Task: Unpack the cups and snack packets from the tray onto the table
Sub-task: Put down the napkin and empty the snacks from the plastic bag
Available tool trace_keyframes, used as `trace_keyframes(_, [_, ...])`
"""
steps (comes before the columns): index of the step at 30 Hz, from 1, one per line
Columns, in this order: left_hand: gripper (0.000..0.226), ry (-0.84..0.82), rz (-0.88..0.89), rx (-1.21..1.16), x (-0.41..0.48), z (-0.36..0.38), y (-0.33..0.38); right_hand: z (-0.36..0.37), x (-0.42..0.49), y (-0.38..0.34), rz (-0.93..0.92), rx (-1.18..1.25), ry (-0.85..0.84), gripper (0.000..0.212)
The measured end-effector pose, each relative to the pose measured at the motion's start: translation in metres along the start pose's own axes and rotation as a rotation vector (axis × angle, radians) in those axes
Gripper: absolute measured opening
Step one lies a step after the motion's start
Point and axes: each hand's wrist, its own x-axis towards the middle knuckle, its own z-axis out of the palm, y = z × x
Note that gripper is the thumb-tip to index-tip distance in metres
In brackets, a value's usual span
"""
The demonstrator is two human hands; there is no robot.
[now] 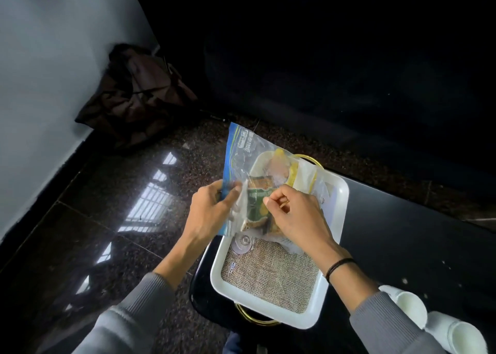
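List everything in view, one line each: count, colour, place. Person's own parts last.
table: one, black, right
tray: one, white, on the table
handles: two, gold, tray's near and far ends
mat: one, tan burlap, lining the tray
round clear item: one, transparent, on the mat
zip bag: one, clear with blue edge, held above the tray
snack packets: at least two, green and yellow, seen through the zip bag
cups: two, white, on the table, lower right
cloth bag: one, brown, on the floor by the wall
wristband: one, black, right wrist
sleeves: two, grey, both forearms
left grip: one, bare hand, holds the zip bag's blue edge
right grip: one, bare hand, pinches the zip bag's clear film
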Motion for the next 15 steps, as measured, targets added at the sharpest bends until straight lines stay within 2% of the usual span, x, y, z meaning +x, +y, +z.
trace_keyframes(4, [0.019,-0.018,0.078,0.016,-0.033,0.013,0.032,-0.021,-0.015,-0.017,-0.013,0.078,-0.025,0.033])
trace_keyframes(8, [0.009,-0.09,0.203,0.082,-0.066,0.026,0.061,-0.047,-0.035,-0.026,0.054,0.096,-0.102,0.053])
trace_keyframes(10, [0.004,-0.123,0.264,0.128,-0.081,0.034,0.073,-0.063,-0.045,-0.025,0.07,0.098,-0.123,0.054])
trace_keyframes(11, [0.009,-0.135,0.271,0.129,-0.088,0.038,0.078,-0.069,-0.049,-0.023,0.077,0.105,-0.128,0.05])
trace_keyframes(13, [0.031,-0.171,0.242,0.086,-0.104,0.046,0.089,-0.081,-0.062,-0.022,0.082,0.103,-0.13,0.047])
trace_keyframes(15, [0.041,-0.224,0.231,0.056,-0.12,0.053,0.099,-0.092,-0.077,-0.022,0.069,0.053,-0.13,0.057])
